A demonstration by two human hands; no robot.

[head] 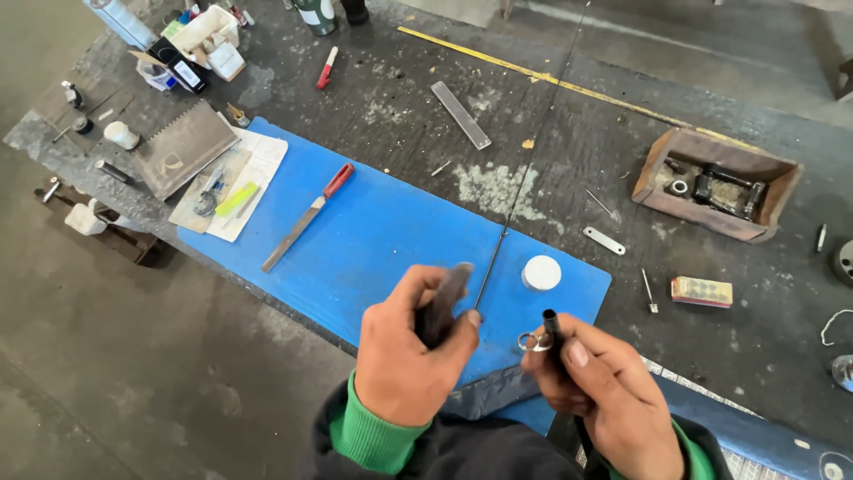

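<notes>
A thin dark rod (498, 249) is pinched with a dark strip (442, 302) in the left hand (410, 356); a black tube with ring (544, 333) is gripped by the right hand (595, 391) (above the blue mat (373, 231)). The ring could be dropped if the grip slackens

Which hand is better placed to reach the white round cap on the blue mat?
Probably the right hand. It sits just below the white round cap on the blue mat, though it grips a black tube. The left hand is farther away, holding a dark flat piece.
</notes>
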